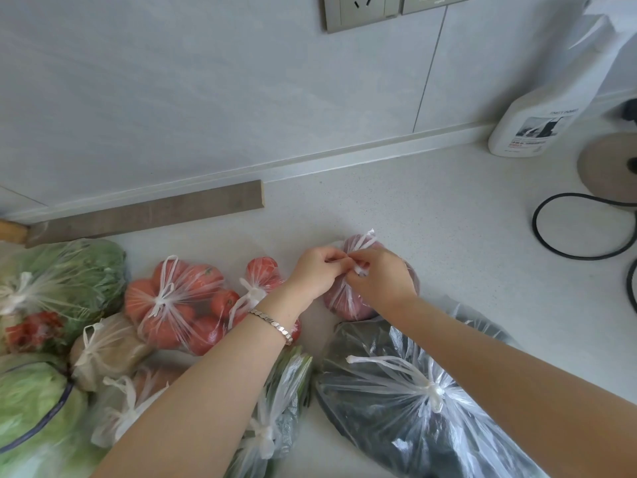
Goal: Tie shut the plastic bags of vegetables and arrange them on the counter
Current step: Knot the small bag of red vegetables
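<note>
A clear bag of purple-red vegetables (348, 305) lies mid-counter. My left hand (315, 270) and my right hand (382, 277) both pinch its white handles (362, 243) above the bag, fingers meeting over the knot. To its left sit two knotted bags of tomatoes, a large one (179, 305) and a small one (263, 270). A knotted bag of dark vegetables (413, 408) lies under my right forearm. A knotted bag of green stalks (282, 391) lies beneath my left forearm.
At the left are knotted bags of leafy greens (69, 274), potatoes (103, 350) and cabbage (31, 398). A white spray bottle (537, 122), a round base (610, 163) and a black cord (551, 232) occupy the right. A grey strip (148, 212) lies along the wall.
</note>
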The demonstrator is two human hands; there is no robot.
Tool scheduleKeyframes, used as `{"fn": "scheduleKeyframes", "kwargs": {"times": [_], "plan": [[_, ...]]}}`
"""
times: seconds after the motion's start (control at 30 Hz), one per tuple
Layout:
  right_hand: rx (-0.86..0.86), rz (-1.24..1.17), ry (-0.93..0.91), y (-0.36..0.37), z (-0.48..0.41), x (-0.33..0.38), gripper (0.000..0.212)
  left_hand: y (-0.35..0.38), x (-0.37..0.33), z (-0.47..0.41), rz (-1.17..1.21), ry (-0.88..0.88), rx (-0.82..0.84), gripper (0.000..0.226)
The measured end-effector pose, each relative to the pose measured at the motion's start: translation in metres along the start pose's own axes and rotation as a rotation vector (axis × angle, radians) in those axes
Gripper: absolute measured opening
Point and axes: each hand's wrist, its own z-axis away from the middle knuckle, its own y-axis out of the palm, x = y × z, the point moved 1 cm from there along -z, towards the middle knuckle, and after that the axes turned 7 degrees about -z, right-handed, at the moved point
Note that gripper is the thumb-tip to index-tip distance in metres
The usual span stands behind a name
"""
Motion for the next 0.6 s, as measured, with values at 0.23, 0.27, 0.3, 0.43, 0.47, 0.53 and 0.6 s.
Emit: {"fn": "scheduleKeyframes", "kwargs": {"times": [0.23, 0.27, 0.3, 0.43, 0.47, 0.53, 0.6], "plan": [[0.167, -0.078, 0.071, -0.011, -0.01, -0.001, 0.029, 0.0, 0.001, 0.002, -0.051, 0.025, 0.024, 0.018], [0.169, -0.071, 0.078, -0.011, -0.011, 0.0, 0.028, 0.001, 0.001, 0.003, -0.052, 0.03, 0.022, 0.018], [0.168, -0.033, 0.088, -0.01, -0.011, 0.0, 0.028, 0.001, 0.0, 0.004, -0.057, 0.037, 0.016, 0.018], [0.116, 0.116, 0.065, -0.001, -0.011, -0.001, 0.024, 0.004, 0.001, 0.008, -0.027, 0.047, -0.049, 0.018], [0.102, 0.083, 0.066, 0.0, -0.011, -0.001, 0.023, 0.004, 0.001, 0.009, -0.003, 0.039, -0.07, 0.018], [0.064, -0.02, 0.072, -0.001, -0.007, -0.002, 0.021, 0.005, 0.003, 0.01, 0.039, 0.025, -0.108, 0.017], [0.012, -0.133, 0.077, -0.003, -0.004, -0.003, 0.02, 0.008, 0.004, 0.01, 0.062, 0.024, -0.142, 0.015]]}}
